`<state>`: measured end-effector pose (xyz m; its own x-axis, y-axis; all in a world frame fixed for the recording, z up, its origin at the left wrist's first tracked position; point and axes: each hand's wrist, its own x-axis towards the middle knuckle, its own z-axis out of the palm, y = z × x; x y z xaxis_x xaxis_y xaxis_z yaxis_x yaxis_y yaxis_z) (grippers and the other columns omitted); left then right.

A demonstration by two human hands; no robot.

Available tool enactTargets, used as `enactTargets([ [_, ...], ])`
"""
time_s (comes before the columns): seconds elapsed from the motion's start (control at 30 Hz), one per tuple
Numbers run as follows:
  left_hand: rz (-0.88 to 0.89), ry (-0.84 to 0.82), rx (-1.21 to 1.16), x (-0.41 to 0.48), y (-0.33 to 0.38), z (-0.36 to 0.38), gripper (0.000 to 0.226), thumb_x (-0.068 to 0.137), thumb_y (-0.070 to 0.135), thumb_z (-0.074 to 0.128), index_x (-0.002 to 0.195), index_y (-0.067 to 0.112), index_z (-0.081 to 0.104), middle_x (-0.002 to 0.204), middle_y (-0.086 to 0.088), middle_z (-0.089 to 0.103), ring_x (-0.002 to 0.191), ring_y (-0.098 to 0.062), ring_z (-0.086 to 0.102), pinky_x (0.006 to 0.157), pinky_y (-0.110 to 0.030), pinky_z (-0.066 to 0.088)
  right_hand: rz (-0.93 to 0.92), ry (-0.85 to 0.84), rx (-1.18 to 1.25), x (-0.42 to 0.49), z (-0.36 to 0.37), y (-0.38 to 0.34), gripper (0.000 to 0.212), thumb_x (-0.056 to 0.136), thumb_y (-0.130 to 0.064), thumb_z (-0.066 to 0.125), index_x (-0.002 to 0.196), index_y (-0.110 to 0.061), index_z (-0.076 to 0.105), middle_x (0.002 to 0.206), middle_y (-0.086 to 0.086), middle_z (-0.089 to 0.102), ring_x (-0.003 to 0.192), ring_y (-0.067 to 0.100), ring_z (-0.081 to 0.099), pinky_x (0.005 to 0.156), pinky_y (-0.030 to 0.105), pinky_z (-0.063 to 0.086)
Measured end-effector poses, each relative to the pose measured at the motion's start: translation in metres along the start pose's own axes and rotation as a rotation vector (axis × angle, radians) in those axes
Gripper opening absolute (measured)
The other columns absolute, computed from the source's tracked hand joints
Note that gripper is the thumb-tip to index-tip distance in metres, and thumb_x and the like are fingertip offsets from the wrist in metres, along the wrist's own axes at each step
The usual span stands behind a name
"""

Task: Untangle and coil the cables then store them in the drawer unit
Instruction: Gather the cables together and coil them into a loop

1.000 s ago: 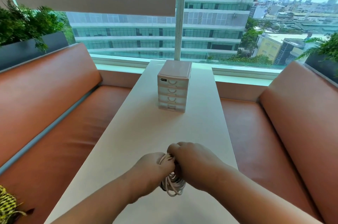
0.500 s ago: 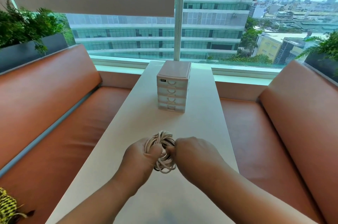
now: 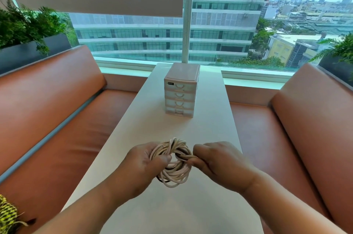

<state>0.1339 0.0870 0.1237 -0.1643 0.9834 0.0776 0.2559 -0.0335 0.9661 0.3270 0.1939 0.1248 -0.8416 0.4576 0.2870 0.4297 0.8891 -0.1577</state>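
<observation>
- Cables [image 3: 174, 161]: white ones with a dark one mixed in, bunched into a rough ring toward the 6 o'clock end of the surface [image 3: 210, 128]. From my end I can't tell if the bottom loops touch it.
- Left hand [image 3: 141, 165] has the ring at its 9 o'clock side, fingers [image 3: 162, 158] curled round the strands, I'd guess so the loops don't spring apart.
- Right hand [image 3: 219, 163] at 3 o'clock pinches a few strands, probably hunting for a loose end to start untangling.
- Drawer unit [image 3: 180, 92] sits up at 12 o'clock, well apart, and its drawers look closed. Storing hasn't started imo.
</observation>
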Motion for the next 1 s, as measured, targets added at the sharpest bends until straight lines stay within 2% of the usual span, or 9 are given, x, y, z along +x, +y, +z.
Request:
enactTargets([
  [0.13, -0.094, -0.072, -0.280, 0.000, 0.005, 0.006, 0.039, 0.064, 0.043, 0.061, 0.094, 0.021, 0.071, 0.076, -0.001, 0.067, 0.069, -0.014, 0.061, 0.059, -0.024, 0.048, 0.156, -0.049, 0.296, 0.004, 0.013, -0.007, 0.046, 0.093, -0.067, 0.021, 0.070, -0.029, 0.033, 0.061, -0.011, 0.042, 0.059, 0.014, 0.041, 0.060, 0.037, 0.041],
  [0.3, -0.075, -0.042, -0.392, 0.003, 0.001, 0.007, 0.052, 0.071, 0.042, 0.060, 0.109, 0.008, 0.064, 0.092, -0.018, 0.067, 0.082, -0.031, 0.063, 0.069, -0.035, 0.049, 0.312, -0.102, 0.787, 0.006, 0.013, -0.024, 0.025, 0.100, -0.046, 0.035, 0.084, -0.034, 0.050, 0.063, -0.015, 0.055, 0.058, 0.002, 0.046, 0.062, 0.023, 0.037],
  [0.4, -0.051, -0.059, -0.417, 0.004, -0.001, 0.008, 0.056, 0.079, 0.042, 0.057, 0.115, -0.001, 0.057, 0.101, -0.038, 0.059, 0.091, -0.050, 0.059, 0.078, -0.054, 0.046, 0.396, -0.093, 1.189, 0.006, 0.016, -0.035, 0.037, 0.095, -0.049, 0.043, 0.096, -0.016, 0.060, 0.072, 0.007, 0.048, 0.060, 0.015, 0.039, 0.060, 0.027, 0.033],
  [0.47, -0.041, -0.032, -0.365, 0.004, 0.000, 0.009, 0.055, 0.077, 0.047, 0.057, 0.113, 0.004, 0.060, 0.097, -0.033, 0.063, 0.088, -0.048, 0.062, 0.077, -0.054, 0.048, 0.451, -0.020, 1.370, 0.006, 0.017, -0.040, 0.040, 0.090, -0.044, 0.049, 0.097, -0.006, 0.060, 0.074, 0.009, 0.043, 0.058, 0.012, 0.035, 0.056, 0.022, 0.032],
  [0.53, -0.044, 0.033, -0.299, 0.006, 0.002, 0.011, 0.057, 0.073, 0.055, 0.057, 0.107, 0.009, 0.063, 0.089, -0.022, 0.067, 0.078, -0.033, 0.064, 0.068, -0.041, 0.051, 0.484, 0.008, 1.442, 0.009, 0.016, -0.045, 0.038, 0.089, -0.042, 0.051, 0.093, -0.005, 0.059, 0.072, 0.008, 0.040, 0.055, 0.010, 0.032, 0.053, 0.021, 0.030],
  [0.63, -0.059, 0.123, -0.250, 0.007, 0.004, 0.012, 0.066, 0.076, 0.067, 0.056, 0.102, 0.008, 0.065, 0.073, -0.011, 0.059, 0.067, -0.018, 0.055, 0.055, -0.022, 0.047, 0.542, 0.034, 1.397, 0.013, 0.017, -0.052, 0.045, 0.086, -0.047, 0.052, 0.090, -0.002, 0.054, 0.068, 0.009, 0.035, 0.054, 0.014, 0.027, 0.054, 0.029, 0.022],
  [0.73, 0.036, 0.257, 0.106, 0.009, 0.001, 0.007, 0.051, 0.069, 0.077, 0.041, 0.064, 0.031, 0.063, 0.053, 0.012, 0.051, 0.050, -0.003, 0.045, 0.050, -0.012, 0.037, 0.630, 0.049, 1.231, 0.015, 0.016, -0.057, 0.040, 0.090, -0.048, 0.051, 0.085, -0.009, 0.053, 0.060, 0.000, 0.040, 0.052, 0.013, 0.030, 0.052, 0.031, 0.023],
  [0.83, 0.100, 0.336, 0.388, 0.007, -0.009, 0.000, 0.075, 0.070, 0.088, 0.021, 0.057, 0.020, 0.048, 0.049, 0.008, 0.046, 0.049, -0.010, 0.041, 0.049, -0.021, 0.033, 0.613, 0.053, 0.976, 0.016, 0.013, -0.060, 0.031, 0.098, -0.038, 0.049, 0.076, -0.016, 0.049, 0.062, -0.007, 0.045, 0.055, 0.010, 0.036, 0.054, 0.027, 0.031],
  [1.0, 0.071, 0.346, 0.696, 0.004, -0.019, 0.000, 0.064, 0.077, 0.077, 0.013, 0.055, 0.026, 0.044, 0.050, 0.002, 0.049, 0.052, -0.015, 0.048, 0.049, -0.027, 0.034, 0.553, -0.029, 0.578, 0.013, 0.003, -0.064, 0.033, 0.099, -0.042, 0.042, 0.070, -0.028, 0.033, 0.072, -0.007, 0.047, 0.065, 0.012, 0.042, 0.062, 0.031, 0.035],
])
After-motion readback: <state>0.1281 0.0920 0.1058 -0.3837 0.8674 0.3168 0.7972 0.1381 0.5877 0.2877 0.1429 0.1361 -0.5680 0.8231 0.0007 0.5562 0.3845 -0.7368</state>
